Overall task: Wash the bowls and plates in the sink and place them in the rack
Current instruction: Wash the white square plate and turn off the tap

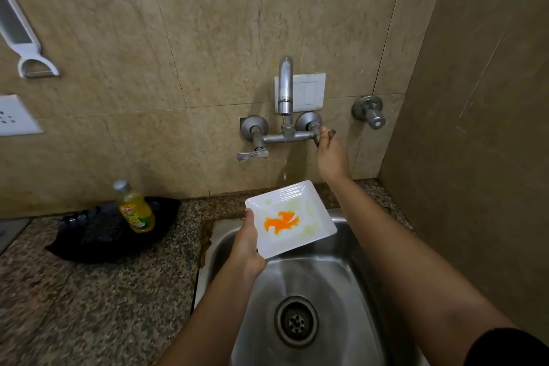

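Head view: the left hand (246, 244) grips a square white plate (309, 196) by its near left corner, thumb lying on the rim and fingers curled beneath it; the plate is held tilted above the back left part of the steel sink (341, 276), touching nothing else, with an orange smear at its middle and pale yellowish streaks around it; the right hand (329, 154) reaches up to the wall, its fingers closed round the right tap handle (322, 134) of the mixer; a thin stream of water (285, 169) falls from the curved spout (285, 86) toward the plate's far edge; the left tap handle (252, 155) hangs free, pointing down and left; a separate valve (370, 111) sits on the wall to the right, well apart from the hand; a white switch plate (310, 92) shows behind the spout; the sink's drain (296, 321) lies near the front, between the two forearms; on the speckled stone counter (89, 306) to the left, a yellow dish-soap bottle (135, 211) stands upright on a black tray (98, 235); a white peeler (29, 47) hangs on the tiled wall at far left, above a white socket (15, 116).
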